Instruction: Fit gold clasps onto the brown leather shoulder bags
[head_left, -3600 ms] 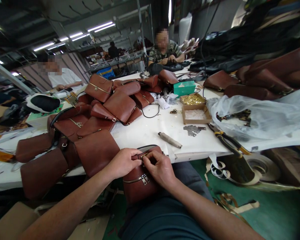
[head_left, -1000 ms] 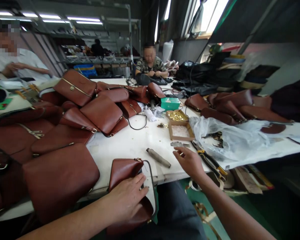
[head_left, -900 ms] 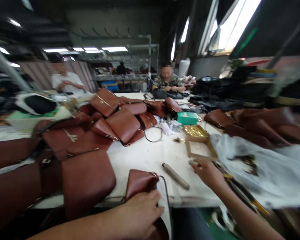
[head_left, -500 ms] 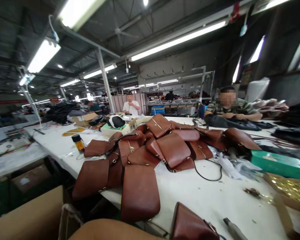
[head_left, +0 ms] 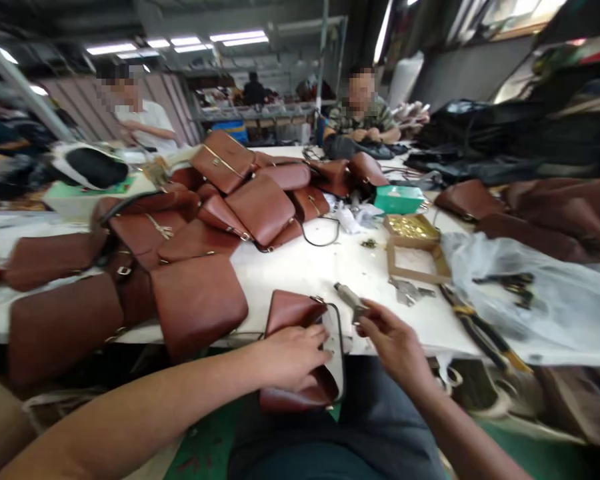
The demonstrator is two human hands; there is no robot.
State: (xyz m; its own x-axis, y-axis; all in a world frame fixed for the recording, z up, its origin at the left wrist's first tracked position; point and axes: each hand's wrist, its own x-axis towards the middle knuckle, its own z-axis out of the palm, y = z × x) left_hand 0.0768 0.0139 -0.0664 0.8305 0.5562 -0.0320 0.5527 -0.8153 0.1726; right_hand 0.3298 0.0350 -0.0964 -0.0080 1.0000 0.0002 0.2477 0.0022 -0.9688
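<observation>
A brown leather handbag (head_left: 293,308) with a dark strap lies at the table's front edge, over my lap. My left hand (head_left: 295,353) rests across it and grips it, fingers reaching over the edge of its pale-lined opening. Just right of the bag, my right hand (head_left: 397,343) has thumb and fingers closed on the near end of a grey hand tool (head_left: 349,295) with a dark tip. That tool lies slanted against the white tabletop; its exact kind is unclear.
Several brown bags (head_left: 200,297) are heaped at left and centre. A cardboard box (head_left: 420,267), gold-coloured fittings (head_left: 411,227), a green box (head_left: 400,199), black-yellow pliers (head_left: 480,330) and a clear plastic bag (head_left: 545,293) are at right. Two people (head_left: 363,113) sit or stand across the table.
My view has swung down and to the right. Both hands have come into view, the left on the handbag and the right on the grey tool.
</observation>
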